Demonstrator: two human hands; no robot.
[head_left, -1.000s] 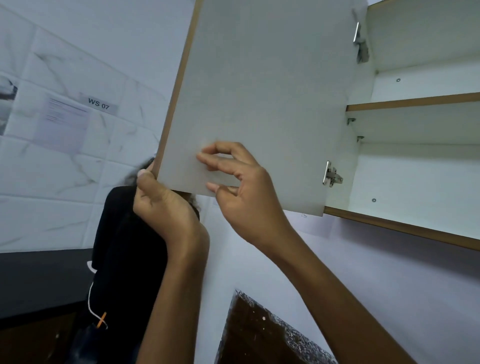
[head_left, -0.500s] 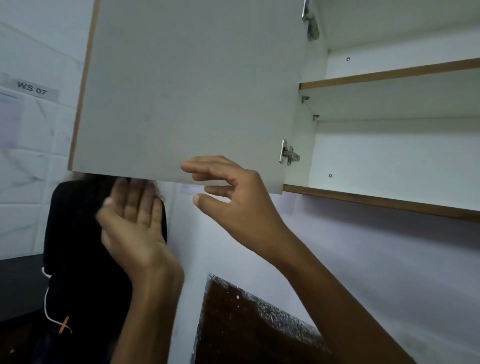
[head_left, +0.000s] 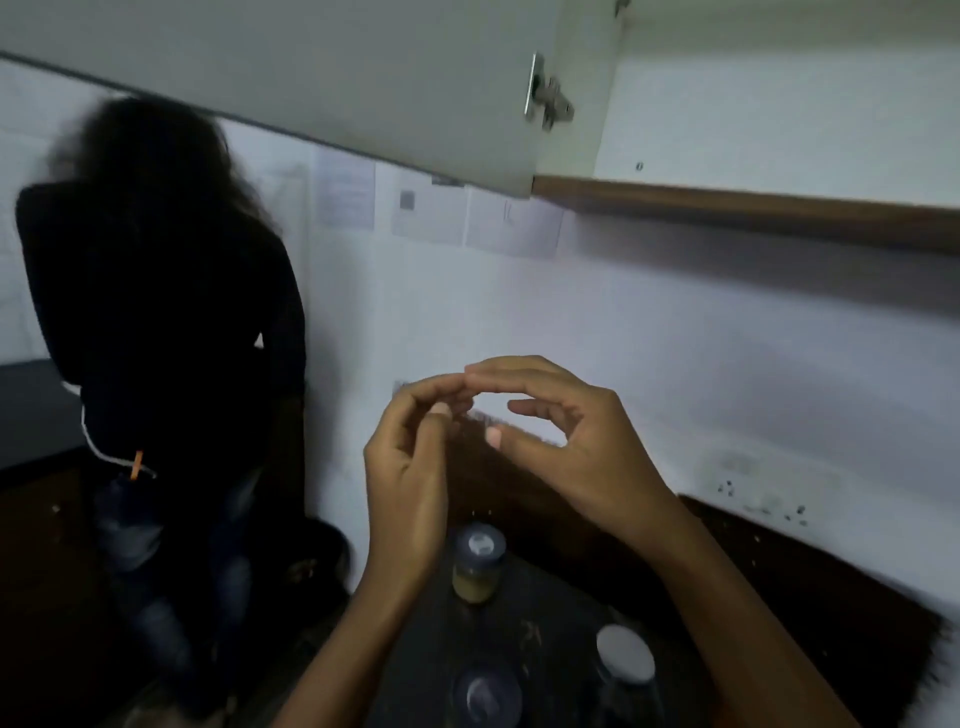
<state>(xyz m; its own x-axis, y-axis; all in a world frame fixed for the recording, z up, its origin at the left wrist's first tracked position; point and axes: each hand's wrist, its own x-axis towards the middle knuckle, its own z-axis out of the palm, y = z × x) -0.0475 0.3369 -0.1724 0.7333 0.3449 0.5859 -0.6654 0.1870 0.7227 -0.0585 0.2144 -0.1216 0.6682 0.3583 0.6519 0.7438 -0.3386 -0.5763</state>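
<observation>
Holds the left hand (head_left: 410, 467) and the right hand (head_left: 576, 441) up side by side before the white wall (head_left: 701, 364), neither one on anything. Curls the left fingers loosely inward, thumb close beneath them, with nothing pinched between. Arches the right fingers into a relaxed hook, thumb stretched toward the left hand, likewise gripping nothing. Sets the upper fingertips of the two hands so near each other that, in the blur, cannot tell whether touching or just apart. Has the nearest thing, a small jar (head_left: 477, 566) with pale yellow contents and a dark lid, upright on the dark counter (head_left: 805, 597), below the hands and just beside the left wrist as seen from the head camera, clear of every finger. Shows two more jars lower on the same counter: a light-lidded jar (head_left: 623, 660) beside the right forearm and a dark-lidded jar (head_left: 485, 696) at the bottom edge, both apart from the hands. Has the open cabinet door (head_left: 311, 67) well above the hands, its metal hinge (head_left: 545, 96) by the brown cabinet edge (head_left: 727, 208). Shows paper sheets (head_left: 345, 195) on the wall under the door, and a second person (head_left: 171, 312) in dark clothes at the left, blurred.
</observation>
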